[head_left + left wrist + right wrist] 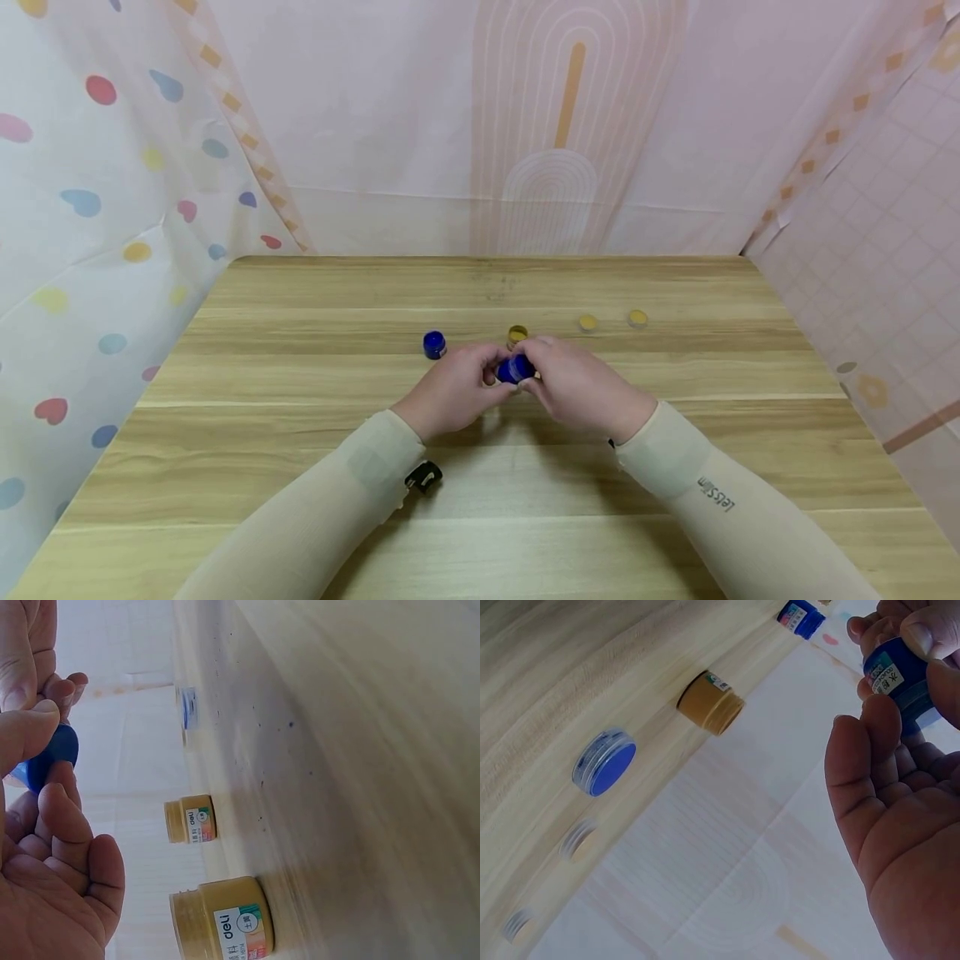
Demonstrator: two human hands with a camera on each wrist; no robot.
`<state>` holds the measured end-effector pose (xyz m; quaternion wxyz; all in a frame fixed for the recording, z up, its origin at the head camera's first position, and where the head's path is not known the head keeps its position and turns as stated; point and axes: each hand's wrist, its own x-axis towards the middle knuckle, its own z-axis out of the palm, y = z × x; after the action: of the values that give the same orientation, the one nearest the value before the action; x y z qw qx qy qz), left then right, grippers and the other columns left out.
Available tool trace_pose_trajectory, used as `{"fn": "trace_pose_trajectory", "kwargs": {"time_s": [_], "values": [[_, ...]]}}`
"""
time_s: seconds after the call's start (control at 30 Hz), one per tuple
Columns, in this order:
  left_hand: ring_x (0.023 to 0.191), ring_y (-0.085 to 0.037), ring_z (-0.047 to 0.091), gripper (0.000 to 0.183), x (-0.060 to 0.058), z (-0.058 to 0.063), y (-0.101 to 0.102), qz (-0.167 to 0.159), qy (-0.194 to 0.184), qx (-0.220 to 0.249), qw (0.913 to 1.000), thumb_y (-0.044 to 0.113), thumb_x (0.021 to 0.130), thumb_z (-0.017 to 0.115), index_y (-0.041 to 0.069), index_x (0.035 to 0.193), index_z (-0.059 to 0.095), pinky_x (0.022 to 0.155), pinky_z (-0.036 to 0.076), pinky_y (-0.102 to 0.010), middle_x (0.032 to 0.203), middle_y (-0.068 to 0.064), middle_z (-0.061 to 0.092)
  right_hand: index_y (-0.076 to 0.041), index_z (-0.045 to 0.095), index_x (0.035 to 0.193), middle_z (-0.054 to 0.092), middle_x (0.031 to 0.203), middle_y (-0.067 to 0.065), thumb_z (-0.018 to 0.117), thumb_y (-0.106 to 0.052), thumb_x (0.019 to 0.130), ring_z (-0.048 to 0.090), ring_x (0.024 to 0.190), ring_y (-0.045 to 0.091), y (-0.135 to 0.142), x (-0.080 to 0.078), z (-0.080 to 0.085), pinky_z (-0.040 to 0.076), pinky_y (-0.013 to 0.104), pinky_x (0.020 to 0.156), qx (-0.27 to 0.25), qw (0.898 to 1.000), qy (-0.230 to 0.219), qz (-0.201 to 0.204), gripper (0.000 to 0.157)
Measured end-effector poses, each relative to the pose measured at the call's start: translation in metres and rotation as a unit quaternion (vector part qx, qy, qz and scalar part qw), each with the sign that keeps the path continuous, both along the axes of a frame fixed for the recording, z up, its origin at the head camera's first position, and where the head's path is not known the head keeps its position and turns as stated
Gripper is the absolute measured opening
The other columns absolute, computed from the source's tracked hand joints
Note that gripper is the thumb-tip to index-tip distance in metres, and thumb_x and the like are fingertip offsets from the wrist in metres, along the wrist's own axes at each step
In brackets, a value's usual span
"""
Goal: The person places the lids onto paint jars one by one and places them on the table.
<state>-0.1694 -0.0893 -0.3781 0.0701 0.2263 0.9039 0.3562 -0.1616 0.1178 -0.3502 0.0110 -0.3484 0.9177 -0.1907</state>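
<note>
Both hands hold a small dark blue paint jar, tilted between them above the table. My left hand grips its labelled body with thumb and fingers. The fingers of my right hand pinch the other end, seen at the right in the right wrist view. Whether a lid sits on that end I cannot tell. Just beyond the hands stands an uncapped ochre paint jar. A second blue jar stands uncapped to the left. A blue lid lies on the table, hidden behind my right hand in the head view.
Two yellow lids lie at the back right. In the left wrist view a nearer ochre jar and a farther one stand on the wooden table. A patterned cloth hangs along the table's back edge.
</note>
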Motion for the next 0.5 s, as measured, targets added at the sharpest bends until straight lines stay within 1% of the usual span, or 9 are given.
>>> {"fn": "trace_pose_trajectory", "kwargs": {"time_s": [0.17,0.27,0.4,0.5], "values": [[0.092,-0.014,0.062,0.032,-0.001,0.002,0.001,-0.015,0.006,-0.012,0.9998,0.024,0.1,0.073,0.01,0.129,0.071,0.079,0.055,-0.03,0.102,0.001,0.07,0.003,0.058,0.132,0.068,0.123,0.015,0.068,-0.015,0.103,0.068,0.108,0.024,0.001,0.0,0.001,0.059,0.039,0.092,0.006,1.0,-0.01,-0.007,0.035],[0.103,-0.016,0.066,0.04,-0.001,0.003,0.0,-0.027,0.017,-0.028,0.9991,0.029,0.102,0.071,0.013,0.138,0.068,0.088,0.057,-0.035,0.117,0.0,0.073,0.002,0.058,0.13,0.068,0.119,0.013,0.067,-0.019,0.105,0.068,0.102,0.021,0.004,-0.002,0.002,0.06,0.038,0.089,0.013,1.0,-0.018,-0.013,0.034],[0.121,-0.024,0.068,0.049,-0.001,0.003,-0.005,-0.024,0.046,-0.052,0.9973,0.035,0.101,0.072,0.012,0.144,0.063,0.103,0.056,-0.043,0.136,-0.004,0.07,0.0,0.059,0.125,0.068,0.112,0.009,0.065,-0.021,0.106,0.065,0.094,0.018,0.01,-0.005,0.003,0.059,0.036,0.083,0.018,0.999,-0.029,-0.02,0.029],[0.13,-0.028,0.065,0.056,-0.002,0.002,-0.012,-0.017,0.083,-0.068,0.9941,0.039,0.099,0.075,0.011,0.146,0.061,0.11,0.053,-0.047,0.144,-0.007,0.066,-0.002,0.06,0.121,0.067,0.105,0.007,0.064,-0.021,0.106,0.063,0.088,0.017,0.018,-0.009,0.004,0.057,0.035,0.079,0.026,0.999,-0.036,-0.03,0.025]]}}
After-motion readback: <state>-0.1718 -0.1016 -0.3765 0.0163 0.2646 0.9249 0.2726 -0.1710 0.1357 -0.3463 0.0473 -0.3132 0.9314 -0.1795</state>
